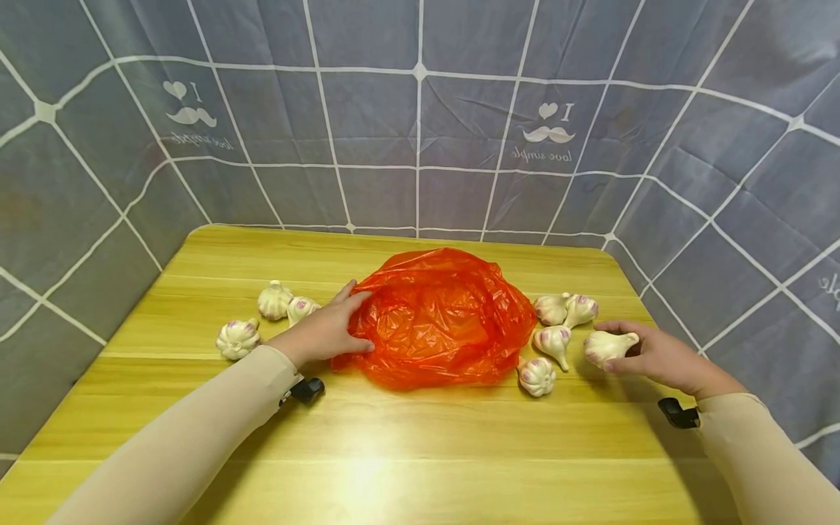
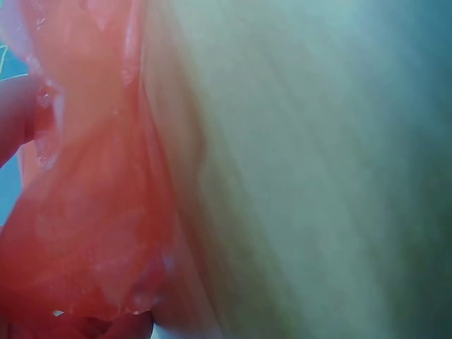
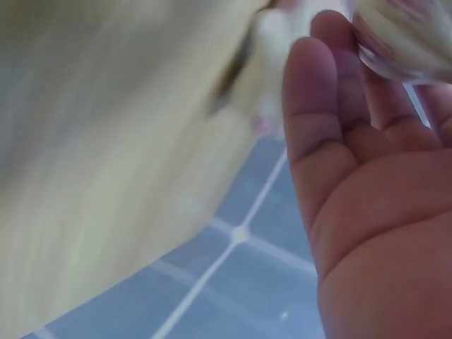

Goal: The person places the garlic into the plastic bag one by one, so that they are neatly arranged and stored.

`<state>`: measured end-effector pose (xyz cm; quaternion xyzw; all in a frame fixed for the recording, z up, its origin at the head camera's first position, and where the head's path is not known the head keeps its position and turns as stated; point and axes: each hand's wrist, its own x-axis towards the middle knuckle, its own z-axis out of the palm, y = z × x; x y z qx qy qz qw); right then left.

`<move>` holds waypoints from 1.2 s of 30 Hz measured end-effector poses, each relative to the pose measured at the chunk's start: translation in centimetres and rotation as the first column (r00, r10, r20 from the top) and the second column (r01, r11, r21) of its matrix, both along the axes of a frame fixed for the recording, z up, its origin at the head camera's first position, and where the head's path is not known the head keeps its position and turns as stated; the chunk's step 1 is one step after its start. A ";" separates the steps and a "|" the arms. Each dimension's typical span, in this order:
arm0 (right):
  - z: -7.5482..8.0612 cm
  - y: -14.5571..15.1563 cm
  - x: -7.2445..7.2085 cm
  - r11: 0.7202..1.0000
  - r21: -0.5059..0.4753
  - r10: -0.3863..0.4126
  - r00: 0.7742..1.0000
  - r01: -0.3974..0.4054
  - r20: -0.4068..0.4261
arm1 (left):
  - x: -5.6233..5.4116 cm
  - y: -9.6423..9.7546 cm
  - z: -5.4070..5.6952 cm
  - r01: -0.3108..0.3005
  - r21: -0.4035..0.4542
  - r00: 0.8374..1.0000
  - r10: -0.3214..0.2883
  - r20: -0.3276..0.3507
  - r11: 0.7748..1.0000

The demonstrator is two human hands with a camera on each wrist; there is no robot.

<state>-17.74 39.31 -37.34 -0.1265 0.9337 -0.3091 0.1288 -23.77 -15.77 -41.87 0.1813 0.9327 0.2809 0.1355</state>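
Note:
A red plastic bag [image 1: 433, 321] lies with its mouth spread wide in the middle of the wooden table. My left hand [image 1: 328, 328] holds the bag's left edge, thumb and fingers spread along it; in the left wrist view the thin red film [image 2: 92, 191] covers part of the fingers. Over the table's right side, my right hand [image 1: 663, 357] grips a garlic bulb [image 1: 607, 348] between thumb and fingers, its stem pointing right. In the right wrist view that white and purple bulb [image 3: 406, 35] shows at the fingertips, partly cut off.
Several garlic bulbs [image 1: 553, 343] lie close to the bag's right side. Three more sit left of it: one bulb [image 1: 238, 339] stands apart, and another [image 1: 302, 309] is partly behind my left hand. A grey checked curtain [image 1: 420, 146] surrounds the table's back and sides.

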 end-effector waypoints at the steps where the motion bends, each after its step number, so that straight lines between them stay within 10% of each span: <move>1: 0.3 -0.4 -0.1 1.000 -0.007 -0.002 1.000 0.002 -0.010 | 0.0 0.0 0.0 -0.003 0.000 1.000 0.003 0.000 1.000; 19: 3.9 -12.9 -3.6 0.989 -0.126 0.077 0.996 -0.083 -0.051 | 0.0 -0.1 -0.4 0.001 -0.014 1.000 -0.002 -0.009 1.000; 36: 2.2 -21.5 -7.8 0.984 -0.030 0.176 0.982 -0.178 -0.063 | -0.1 -0.4 -0.5 0.001 0.004 1.000 -0.001 -0.007 1.000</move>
